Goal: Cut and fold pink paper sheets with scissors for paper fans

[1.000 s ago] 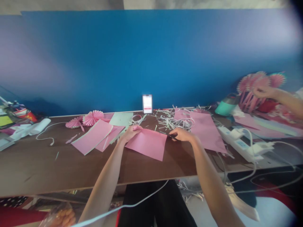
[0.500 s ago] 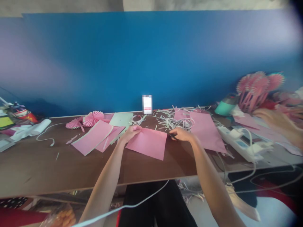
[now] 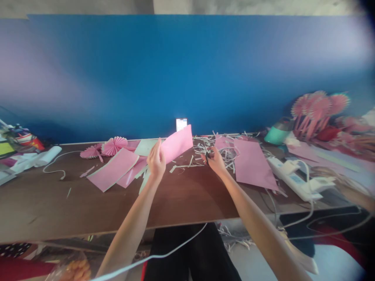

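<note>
My left hand [image 3: 156, 160] grips a sheet of pink paper [image 3: 178, 143] by its left side and holds it raised and tilted over the table. My right hand [image 3: 216, 160] is closed round the dark handles of a pair of scissors [image 3: 208, 157], apart from the sheet. Thin white paper strips [image 3: 191, 164] lie scattered below and between my hands. More pink sheets with pale edges [image 3: 113, 169] rest to the left of my left hand. A large pink sheet [image 3: 254, 164] lies right of my right hand.
A phone [image 3: 181, 124] leans on the blue wall, partly covered by the raised sheet. Pink paper fans [image 3: 114, 146] lie at the back left. A white power strip [image 3: 295, 181] with plugs sits at right, near another person's blurred hand [image 3: 336, 175]. A cable [image 3: 175, 253] crosses in front.
My left hand has lifted and turned the pink sheet up off the table, baring strips beneath. My right hand with the scissors has moved slightly left and away from me.
</note>
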Demonstrator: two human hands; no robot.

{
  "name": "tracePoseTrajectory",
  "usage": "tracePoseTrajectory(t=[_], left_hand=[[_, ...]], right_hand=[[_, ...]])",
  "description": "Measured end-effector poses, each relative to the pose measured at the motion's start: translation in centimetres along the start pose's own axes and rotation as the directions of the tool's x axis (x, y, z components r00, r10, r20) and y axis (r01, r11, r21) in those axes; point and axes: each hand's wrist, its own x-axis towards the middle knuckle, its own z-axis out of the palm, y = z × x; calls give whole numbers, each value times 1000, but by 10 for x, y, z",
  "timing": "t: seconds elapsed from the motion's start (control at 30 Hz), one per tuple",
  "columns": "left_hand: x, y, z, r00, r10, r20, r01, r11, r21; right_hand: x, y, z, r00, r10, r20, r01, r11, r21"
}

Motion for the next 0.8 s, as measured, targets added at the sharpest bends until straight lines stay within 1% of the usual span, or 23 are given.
tracePoseTrajectory(t=[0.03,0.07,0.1,0.13,0.2,0.27,0.3,0.33,0.4,0.43,0.47,0.53,0.6,0.67,0.73,0.8], left_hand=[[-1,7,0,991,101,83,-105,994,40],[-4,14,2,965,190,180,-205,977,67],[-7,23,3,924,267,273,-301,950,87],[-12,31,4,873,323,366,-385,917,108],[-24,49,3,786,381,487,-511,843,167],[-40,67,-2,725,411,552,-599,772,213],[-49,75,-6,687,445,574,-649,731,209],[-58,82,-9,633,471,614,-698,690,191],[-77,92,-14,513,529,676,-783,612,115],[-86,95,-15,475,522,708,-801,590,103],[-94,96,-13,457,505,732,-810,576,108],[-109,96,-7,479,454,751,-803,571,167],[-118,94,2,514,404,757,-782,583,220],[-122,94,10,564,341,752,-739,615,276],[-122,94,16,608,285,741,-689,653,315],[-121,96,22,624,256,738,-652,691,311]], right_hand=[[-1,-1,2,1000,17,13,-18,1000,17],[-1,-2,4,999,31,20,-31,999,24],[-2,-3,4,999,40,19,-40,999,24],[-2,-3,3,999,48,10,-48,999,16],[-1,-2,0,998,52,-33,-52,999,-13],[0,3,-3,993,44,-106,-51,997,-65],[1,6,-4,990,32,-138,-45,995,-93],[1,9,-4,988,12,-155,-30,993,-113],[3,16,-4,989,-49,-137,33,993,-118],[4,18,-3,991,-74,-110,63,993,-105],[4,20,-2,993,-80,-86,72,993,-92],[6,22,0,997,-38,-70,33,996,-84],[7,22,0,991,37,-125,-52,992,-115],[8,22,-1,971,94,-220,-135,974,-180],[8,23,-2,954,119,-276,-191,949,-250],[9,26,-2,953,125,-276,-211,928,-308]])
